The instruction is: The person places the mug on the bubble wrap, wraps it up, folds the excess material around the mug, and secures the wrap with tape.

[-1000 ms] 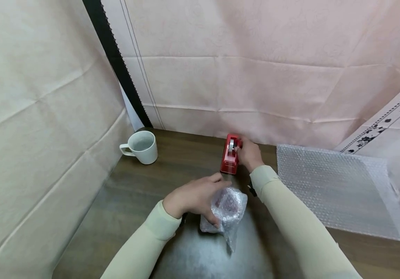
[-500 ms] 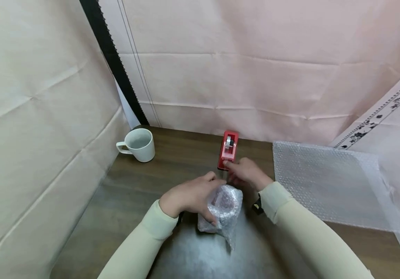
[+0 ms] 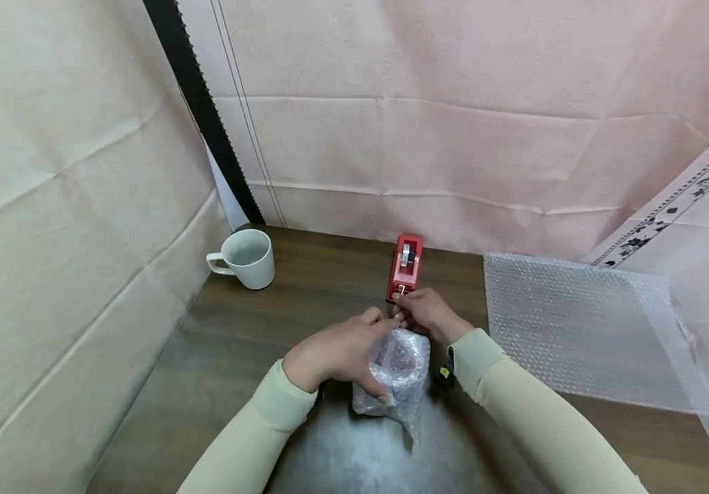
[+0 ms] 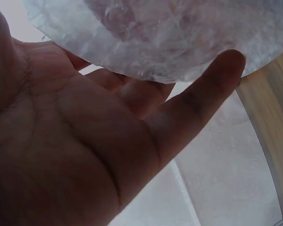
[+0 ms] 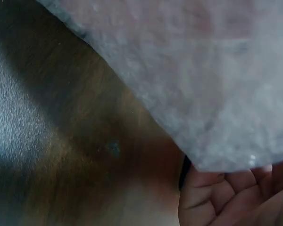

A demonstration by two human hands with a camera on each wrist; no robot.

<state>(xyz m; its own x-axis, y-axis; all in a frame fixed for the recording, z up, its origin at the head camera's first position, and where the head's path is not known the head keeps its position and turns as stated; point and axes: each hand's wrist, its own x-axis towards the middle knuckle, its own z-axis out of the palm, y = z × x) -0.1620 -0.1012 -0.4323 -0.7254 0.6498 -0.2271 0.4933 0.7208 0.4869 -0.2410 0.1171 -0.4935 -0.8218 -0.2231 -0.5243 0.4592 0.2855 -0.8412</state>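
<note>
My left hand (image 3: pixel 338 351): curled round a clear, rumpled bubble-wrap bundle (image 3: pixel 405 367). My right hand (image 3: pixel 431 315): nearer the red, oblong tape dispenser (image 3: pixel 408 274), fingers at its close end, pinch indeterminable; long axis running away beyond both hands.

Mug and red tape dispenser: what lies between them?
Between the mug and the red tape dispenser, the head view shows only bare brown tabletop.

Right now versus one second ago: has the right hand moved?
Yes. Against the red tape dispenser, the right hand has moved toward the wearer, from the dispenser's right side to its near end.
</note>
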